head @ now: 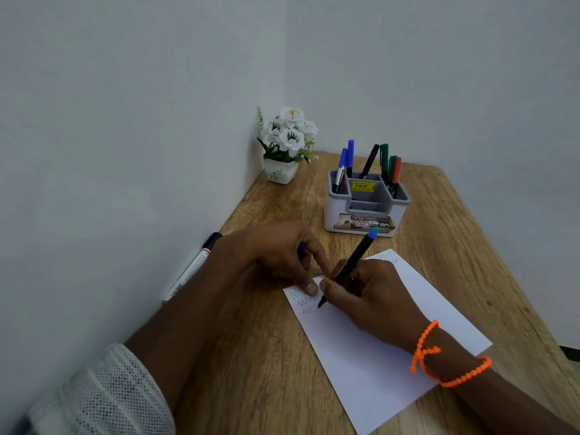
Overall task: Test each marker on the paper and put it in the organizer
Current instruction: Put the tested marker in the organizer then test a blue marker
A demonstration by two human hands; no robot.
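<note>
Tabletop (266,356) brown wood grain; paper (376,365) white with blue zigzag test lines (306,304); held marker (351,265) black, blue end; organizer (365,205) grey, yellow price sticker; stored markers (348,158) blue, black, green, red; bracelet (439,356) orange beads; flowers (288,133) white; sleeve (103,397) white mesh.

walls (125,89): plain pale, corner | desk (251,356): wood-grain | light: soft, even

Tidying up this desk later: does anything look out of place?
One white-barrelled marker with a black cap lies loose along the wall at the wooden table's left edge, apart from the grey organizer.
</note>
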